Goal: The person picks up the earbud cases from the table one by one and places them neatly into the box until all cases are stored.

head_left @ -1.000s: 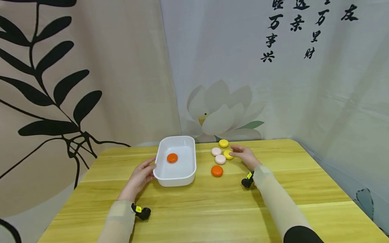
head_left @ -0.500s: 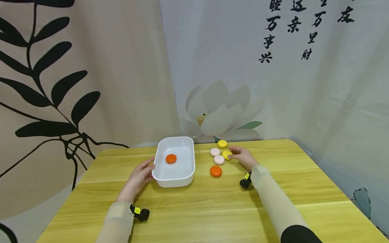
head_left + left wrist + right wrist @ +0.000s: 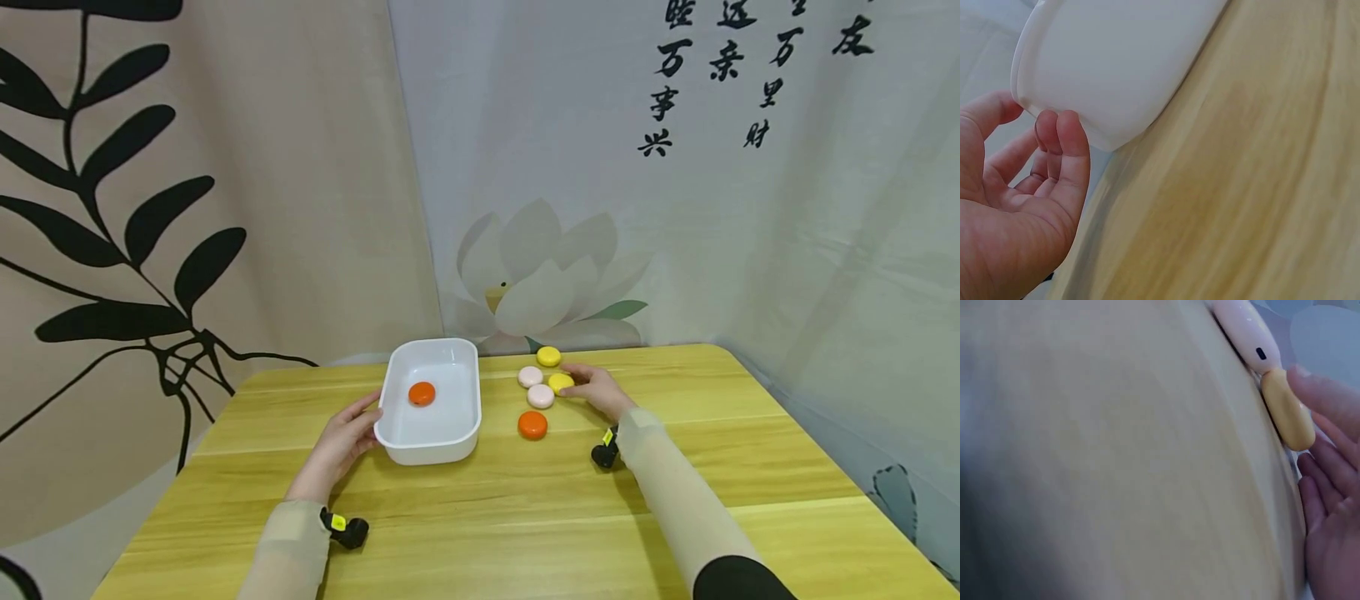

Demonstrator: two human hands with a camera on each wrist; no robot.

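Note:
A white rectangular box [image 3: 427, 450] stands on the table with a round orange disc [image 3: 422, 394] lying inside. My left hand [image 3: 345, 437] holds it by its left side, thumb at the rim; in the left wrist view, curled fingertips [image 3: 1072, 128] meet its outer wall. To the right, my right hand [image 3: 596, 389] has thumb and forefinger at a round yellow disc [image 3: 559, 383], pinching its edge. The right wrist view shows this yellow disc [image 3: 1288, 409] touching a pink disc [image 3: 1249, 331] that has a small dark slot.
Beside the yellow disc lie two pale pink discs, one nearer [image 3: 540, 396] and one farther [image 3: 530, 377]. Another yellow disc [image 3: 548, 357] is near the table's back edge, and an orange disc [image 3: 532, 426] lies closer to me. A printed curtain [image 3: 555, 167] hangs behind the wooden table [image 3: 480, 533].
My right hand's thumb and forefinger have closed in on the near yellow disc. The left hand and the box stay put; the head view has shifted slightly.

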